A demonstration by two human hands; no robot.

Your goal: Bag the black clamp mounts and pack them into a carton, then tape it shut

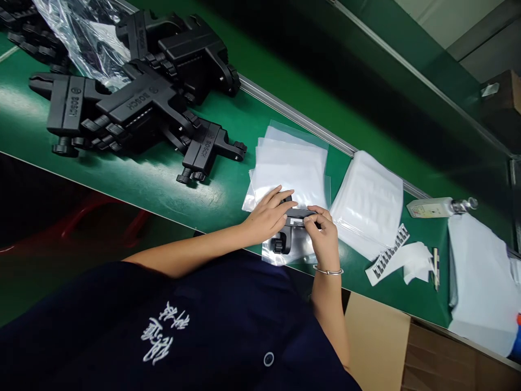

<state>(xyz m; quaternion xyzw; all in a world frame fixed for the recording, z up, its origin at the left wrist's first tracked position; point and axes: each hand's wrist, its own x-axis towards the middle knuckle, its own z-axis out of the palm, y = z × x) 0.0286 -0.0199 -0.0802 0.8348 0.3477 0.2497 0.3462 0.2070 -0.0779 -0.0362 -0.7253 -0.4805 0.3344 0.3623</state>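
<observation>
Head view: the black bracket (pixel 302 215) lies on the left stack of clear bags (pixel 290 163), at the end nearest the person. It has a narrow dark body with a small white label (pixel 296 221), and an arm that ends in a ribbed knob (pixel 279 246). The left hand (pixel 266 217) is laid palm down, its fingers extended with slight gaps across the bracket; whether they grip below cannot be told from this angle. The right hand (pixel 322 225) has thumb and forefinger closed on the bracket's right end; one bracelet (pixel 328 270) encircles the wrist.

Quantities: one bracket at the hands; at least five in the pile (pixel 138 100) at upper left, several marked BOSCH; two stacks of bags, the second (pixel 370 198) to the right of the first; one bottle (pixel 429 207); one label strip (pixel 388 255) with dark rectangles in a row; one torn white paper (pixel 417 259) beside it.

Surface: green, glossy worktop (pixel 163 201), bordered at the rear by a metal rail (pixel 297 117). A crumpled plastic sheet (pixel 87 41) adjoins the pile.

Room: green panel (pixel 280 60) behind the worktop; red furniture (pixel 83 212) at lower left; brown carton (pixel 456 355) at lower right.
</observation>
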